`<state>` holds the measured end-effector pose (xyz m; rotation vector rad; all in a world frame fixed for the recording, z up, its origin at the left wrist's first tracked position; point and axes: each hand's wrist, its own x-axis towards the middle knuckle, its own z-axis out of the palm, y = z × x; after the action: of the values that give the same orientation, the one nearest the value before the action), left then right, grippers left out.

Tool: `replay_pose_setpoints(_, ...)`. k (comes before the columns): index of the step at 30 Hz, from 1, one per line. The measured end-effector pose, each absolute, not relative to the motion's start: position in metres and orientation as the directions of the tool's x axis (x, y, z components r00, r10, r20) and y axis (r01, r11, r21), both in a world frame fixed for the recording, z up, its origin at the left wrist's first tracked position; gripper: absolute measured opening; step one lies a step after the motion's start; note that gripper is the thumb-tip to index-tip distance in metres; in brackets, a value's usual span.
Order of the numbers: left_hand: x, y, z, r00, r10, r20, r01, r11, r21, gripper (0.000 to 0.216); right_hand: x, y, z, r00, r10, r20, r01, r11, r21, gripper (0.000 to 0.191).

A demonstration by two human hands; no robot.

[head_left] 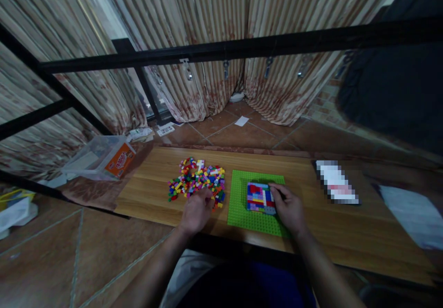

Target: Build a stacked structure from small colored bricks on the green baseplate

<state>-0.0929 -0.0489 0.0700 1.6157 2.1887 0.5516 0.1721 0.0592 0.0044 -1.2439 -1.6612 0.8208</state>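
A green studded baseplate [238, 206] lies on the wooden table, bearing a flat, roughly square build of multicoloured toy bricks [258, 197]. My right hand [290, 209] has its fingers curled against the right side of this build. To the left of the baseplate spreads a pile of small loose toy bricks [194, 179] in many colours. My left hand [197, 211] is at the near edge of that pile, thumb and fingers pinched together. Whatever may be between those fingertips is hidden.
The long wooden table [145, 179] runs left to right. A blurred-out rectangular object [337, 182] and a pale sheet [411, 211] lie on the right. Beyond the table's left end stands a clear plastic box [93, 160] with an orange label. A black metal rail [224, 50] crosses before curtains.
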Motion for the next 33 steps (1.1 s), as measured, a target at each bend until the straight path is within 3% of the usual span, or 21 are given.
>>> replay_pose_setpoints(6,-0.086,-0.043,0.083,-0.261,0.965,0.008,0.746,0.197,0.637,0.008,0.172,0.060,0.004,-0.114,0.958,0.262,0.382,0.286,-0.879,0.039)
replay_pose_setpoints(10,-0.068,-0.027,0.086,-0.159,0.987,0.035,0.646,0.077,0.759,0.007,0.172,0.060,0.005,-0.123,0.958,0.260,0.383,0.288,-0.878,0.039)
replay_pose_setpoints(13,-0.052,-0.009,0.083,-0.119,0.992,0.047,0.632,0.039,0.774,0.008,0.171,0.059,0.007,-0.121,0.959,0.258,0.382,0.285,-0.879,0.038)
replay_pose_setpoints(22,-0.027,0.028,0.074,-0.075,0.997,-0.032,0.692,0.075,0.718,0.011,0.169,0.059,0.010,-0.122,0.955,0.269,0.378,0.295,-0.877,0.036)
replay_pose_setpoints(27,-0.026,0.039,0.064,-0.106,0.989,-0.102,0.482,0.140,0.865,0.005,0.169,0.059,0.012,-0.121,0.955,0.271,0.373,0.296,-0.879,0.036)
replay_pose_setpoints(33,-0.025,0.044,0.044,-0.121,0.976,-0.181,0.332,0.212,0.919,0.013,0.169,0.058,0.013,-0.126,0.953,0.274,0.377,0.302,-0.876,0.036)
